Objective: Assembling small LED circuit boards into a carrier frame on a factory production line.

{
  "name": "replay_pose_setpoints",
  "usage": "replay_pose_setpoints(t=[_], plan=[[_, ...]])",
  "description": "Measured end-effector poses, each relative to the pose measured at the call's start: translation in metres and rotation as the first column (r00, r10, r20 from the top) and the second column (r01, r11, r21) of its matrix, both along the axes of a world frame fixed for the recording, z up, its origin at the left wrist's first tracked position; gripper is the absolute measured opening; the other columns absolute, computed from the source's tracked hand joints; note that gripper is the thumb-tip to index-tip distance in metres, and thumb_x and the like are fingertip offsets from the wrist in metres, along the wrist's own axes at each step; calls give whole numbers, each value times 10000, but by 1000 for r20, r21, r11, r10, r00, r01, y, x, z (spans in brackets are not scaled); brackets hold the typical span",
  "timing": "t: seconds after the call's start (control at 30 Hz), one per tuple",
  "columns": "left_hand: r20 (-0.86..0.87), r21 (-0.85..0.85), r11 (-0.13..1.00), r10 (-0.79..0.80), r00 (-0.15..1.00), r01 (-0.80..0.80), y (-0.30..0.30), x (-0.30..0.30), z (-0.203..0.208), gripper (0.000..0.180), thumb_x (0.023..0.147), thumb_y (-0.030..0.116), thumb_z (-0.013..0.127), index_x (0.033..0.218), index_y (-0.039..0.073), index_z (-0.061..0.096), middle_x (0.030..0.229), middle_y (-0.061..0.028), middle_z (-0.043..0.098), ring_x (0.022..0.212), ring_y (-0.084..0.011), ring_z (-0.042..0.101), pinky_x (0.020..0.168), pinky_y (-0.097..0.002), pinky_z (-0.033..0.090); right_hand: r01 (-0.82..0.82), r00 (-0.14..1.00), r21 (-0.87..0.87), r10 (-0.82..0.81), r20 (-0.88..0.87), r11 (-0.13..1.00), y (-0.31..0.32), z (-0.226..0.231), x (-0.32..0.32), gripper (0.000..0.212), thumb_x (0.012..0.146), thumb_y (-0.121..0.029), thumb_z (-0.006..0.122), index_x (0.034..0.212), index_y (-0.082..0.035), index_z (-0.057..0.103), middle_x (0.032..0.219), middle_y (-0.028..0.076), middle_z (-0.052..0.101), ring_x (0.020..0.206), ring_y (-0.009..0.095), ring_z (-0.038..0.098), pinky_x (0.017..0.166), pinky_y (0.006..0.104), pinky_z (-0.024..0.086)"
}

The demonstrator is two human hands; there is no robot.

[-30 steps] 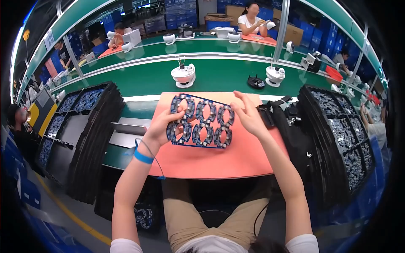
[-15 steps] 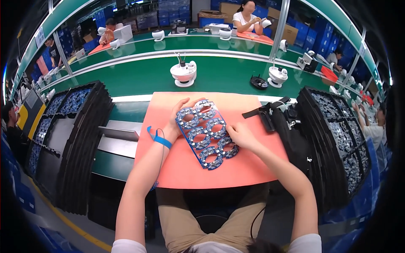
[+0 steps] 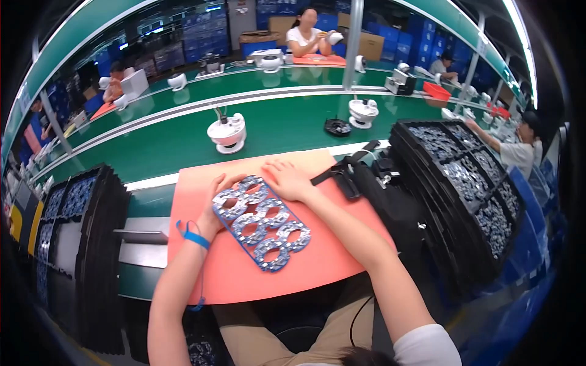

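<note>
A blue panel of joined ring-shaped circuit boards (image 3: 261,222) lies slanted over the orange mat (image 3: 332,256). My left hand (image 3: 216,193) grips its far left corner, with the thumb along the edge and the other fingers partly hidden behind the far end. A blue wrist strap (image 3: 194,236) with a thin cord circles my left wrist. By the panel's far right corner, my right hand (image 3: 285,179) rests palm down with fingers stretched out; it seems to hold nothing. Whether its palm touches the panel, I cannot tell.
Stacked black trays of circuit boards stand at left (image 3: 101,238) and right (image 3: 455,183). A black strapped device (image 3: 348,180) lies at the mat's right edge. White camera-like housings (image 3: 227,131) and a black round part (image 3: 337,127) sit on the green conveyor (image 3: 177,146). Co-workers sit beyond it.
My view has swung rightward, so the scene sits farther left. My right hand has gone from the panel's right side to its far end and its fingers have spread. My left hand keeps its hold.
</note>
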State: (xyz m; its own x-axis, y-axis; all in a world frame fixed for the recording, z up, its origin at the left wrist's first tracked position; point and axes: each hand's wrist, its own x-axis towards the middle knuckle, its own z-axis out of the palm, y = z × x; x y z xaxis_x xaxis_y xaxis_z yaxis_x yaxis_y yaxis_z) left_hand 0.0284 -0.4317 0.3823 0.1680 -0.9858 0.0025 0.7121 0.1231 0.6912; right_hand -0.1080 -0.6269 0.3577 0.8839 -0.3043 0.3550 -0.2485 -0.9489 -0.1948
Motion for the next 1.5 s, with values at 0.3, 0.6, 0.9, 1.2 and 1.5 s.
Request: replay_pose_setpoints(t=[0.3, 0.6, 0.9, 1.2, 1.5], plan=[[-103, -30, 999, 36, 994, -39, 2, -12, 0, 414, 931, 415, 405, 882, 18, 513, 992, -198, 591, 1073, -358, 563, 853, -396, 515, -24, 999, -6, 24, -23, 1000, 19, 0, -17, 566, 908, -439, 397, 1336, -69, 422, 1420, 130, 377, 1309, 285, 343, 1091, 436, 239], [-172, -36, 998, 39, 984, -45, 13, -9, 1, 466, 928, 455, 407, 1067, 27, 526, 1251, -273, 496, 1216, -397, 456, 994, -492, 415, -332, 939, 854, 59, 338, 400, 31, 26, -11, 414, 953, -410, 454, 1040, -35, 604, 699, 55, 625, 613, 122, 583, 559, 259, 460], [-257, -148, 989, -39, 966, 1, 11, -12, 9, 712, 912, 511, 364, 1426, 30, 258, 1349, -238, 429, 1227, -359, 446, 1056, -480, 332, -387, 883, 922, -295, 365, -17, 41, 27, -8, 154, 922, -231, 550, 927, -78, 570, 761, -12, 562, 673, 63, 546, 594, 202, 450], [-252, -111, 980, 135, 958, -167, 9, -19, 10, 528, 913, 197, 371, 1394, -10, 303, 1309, -217, 463, 1201, -329, 473, 1034, -482, 382, -178, 929, 572, -54, 365, 801, 29, 16, -19, 160, 878, -163, 557, 952, -22, 540, 735, 110, 632, 658, 169, 619, 552, 297, 463], [-180, -30, 992, 118, 976, -126, 10, -9, -5, 476, 920, 200, 379, 1315, -65, 375, 1173, -214, 556, 1068, -304, 569, 938, -434, 472, -232, 926, 160, 168, 337, 960, 26, 36, -28, 133, 824, -73, 608, 928, -1, 652, 844, 129, 658, 749, 246, 643, 687, 326, 515]])
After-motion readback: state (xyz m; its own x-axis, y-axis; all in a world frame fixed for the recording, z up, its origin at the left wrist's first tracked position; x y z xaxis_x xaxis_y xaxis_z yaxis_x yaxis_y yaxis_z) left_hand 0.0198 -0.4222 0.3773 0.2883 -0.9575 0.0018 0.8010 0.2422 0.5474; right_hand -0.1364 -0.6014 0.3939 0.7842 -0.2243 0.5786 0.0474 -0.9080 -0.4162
